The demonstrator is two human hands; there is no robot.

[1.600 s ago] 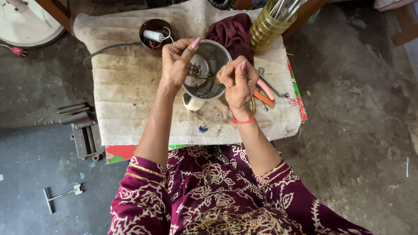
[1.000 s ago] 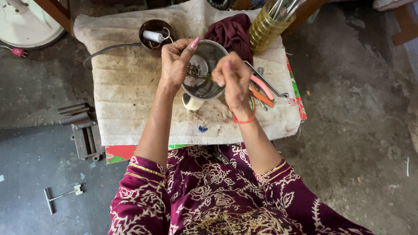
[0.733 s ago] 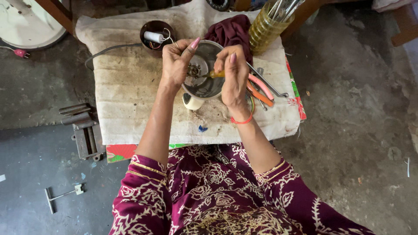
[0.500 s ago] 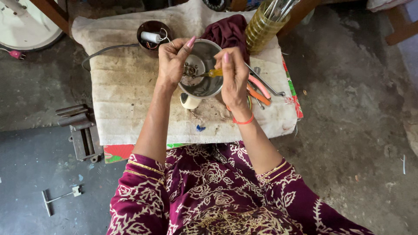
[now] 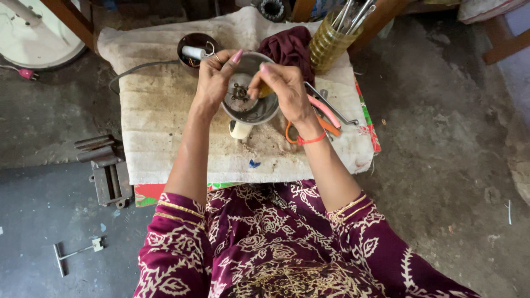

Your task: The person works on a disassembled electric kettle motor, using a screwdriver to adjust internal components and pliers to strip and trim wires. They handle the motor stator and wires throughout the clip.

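Two hands on one job — your left hand (image 5: 212,83) cups the round metal housing (image 5: 251,107) from its left rim, fingers wrapped and clamped on the wall, holding it just above the cloth-covered table (image 5: 165,138) with its open mouth tipped up toward you. Your right hand (image 5: 287,94) comes in over the right rim, fingers pinched together on a small yellow-handled tool (image 5: 265,89); its tip is hidden behind your fingers, so I can't tell whether it touches anything. What matters is this: the small dark hub (image 5: 239,92) sits inside the housing, left of and just below your right fingertips, and the tool's long axis seems to point leftward toward it. Your right hand is the nearer one to that hub.

Inside the housing you have only the hub and bare grey metal. Behind your left hand, a dark round cup (image 5: 196,51) holds a white cylinder and bits of wire. Top right, a yellowish jar (image 5: 328,47) stands full of upright metal tools, beside a maroon cloth (image 5: 287,47). Pliers with pink handles (image 5: 326,113) lie just right of your wrist — untouched.
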